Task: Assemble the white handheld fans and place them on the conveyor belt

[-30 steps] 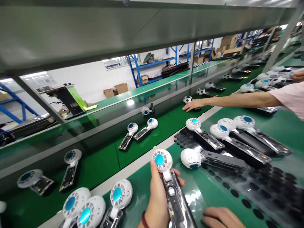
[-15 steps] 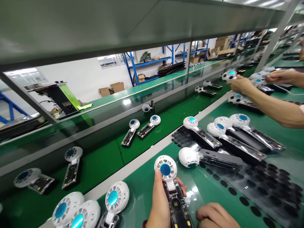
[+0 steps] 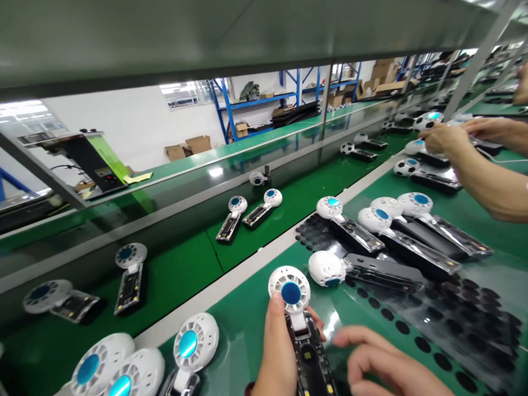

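Clasping the fan (image 3: pixel 307 352), your left hand (image 3: pixel 279 351) pointed its white head forward, long axis slanting left. Your right hand (image 3: pixel 390 367) hung half-open, empty.

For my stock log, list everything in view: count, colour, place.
Round-headed plastic gadget, held: one, white, blue, black, lower centre
Loose similar gadgets: many, white and black, bench and belt
Sheet of round discs: one, black, bench right
Flat bench: one, green, foreground
Sunken belt: one, green, middle
Boxy machine: one, black, left background
Metal shelving: several, blue, background
Cardboard boxes: several, brown, background
Overhead panel: one, grey, top
Co-workers' hands: several, upper right
Left hand: one, around held gadget
Right hand: one, beside it
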A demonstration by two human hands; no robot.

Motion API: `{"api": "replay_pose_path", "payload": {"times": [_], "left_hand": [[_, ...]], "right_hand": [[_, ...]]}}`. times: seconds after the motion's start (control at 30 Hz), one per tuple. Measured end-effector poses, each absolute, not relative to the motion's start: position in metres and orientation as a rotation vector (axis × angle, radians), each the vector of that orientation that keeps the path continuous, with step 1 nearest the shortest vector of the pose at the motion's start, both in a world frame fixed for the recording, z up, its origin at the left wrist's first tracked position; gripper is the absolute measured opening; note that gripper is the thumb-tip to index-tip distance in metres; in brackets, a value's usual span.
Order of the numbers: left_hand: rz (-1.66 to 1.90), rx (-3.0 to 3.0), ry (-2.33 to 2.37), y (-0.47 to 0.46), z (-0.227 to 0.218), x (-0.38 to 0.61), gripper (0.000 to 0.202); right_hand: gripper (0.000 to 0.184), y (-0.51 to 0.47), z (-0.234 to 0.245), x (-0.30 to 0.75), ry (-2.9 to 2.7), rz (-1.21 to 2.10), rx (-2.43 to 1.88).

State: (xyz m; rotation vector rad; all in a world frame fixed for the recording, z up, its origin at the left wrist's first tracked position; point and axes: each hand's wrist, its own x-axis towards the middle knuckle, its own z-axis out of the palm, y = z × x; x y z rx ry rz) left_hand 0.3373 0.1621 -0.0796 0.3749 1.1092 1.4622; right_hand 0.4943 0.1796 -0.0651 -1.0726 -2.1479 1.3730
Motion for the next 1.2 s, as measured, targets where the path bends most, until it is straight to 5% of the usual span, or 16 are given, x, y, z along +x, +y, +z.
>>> {"api": "replay_pose_path", "payload": {"times": [0.73, 1.2], "left_hand": [[1.577, 0.385, 1.415, 0.164, -0.078, 0.337, 0.050], [1.559, 0.367, 1.337, 0.162, -0.079, 0.334, 0.053]], "right_hand": [[0.015, 0.184, -0.047, 0.450, -2.271, 1.252, -1.213], [0.011, 0.175, -0.058, 0.451, -2.300, 0.828, -1.260]]}}
